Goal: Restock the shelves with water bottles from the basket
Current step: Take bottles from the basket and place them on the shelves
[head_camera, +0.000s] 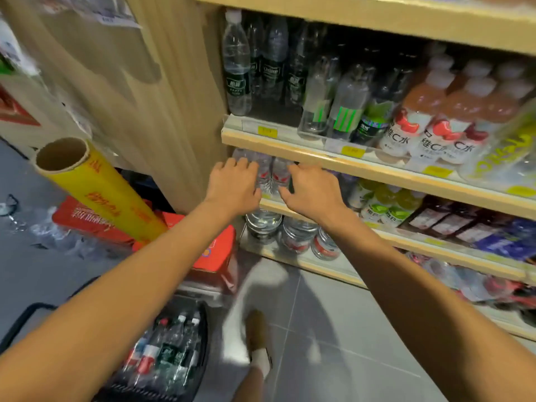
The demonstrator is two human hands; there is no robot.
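**At the 2nd shelf down: both hands in among the water bottles**

Both arms bare, stretched fwd, palms down. Left hand (233, 184): knuckles up, fingers bent over toward a bottle top, tips hidden, so can't tell if they grip. Right hand (311, 188): fingers spread apart, loosely bent, thumb out, clamped on nothing. Between the two thumbs stand clear plastic water bottles (272, 174) w/ red labels, upright on the pale wood-edged shelf (385, 233). Well behind the left wrist, low down, a black basket (203, 329) holds more bottles, caps white & red. Left of the fingers leans a glossy yellow roll (98, 192) on a cardboard tube. Grey tiled floor (333, 329) below.
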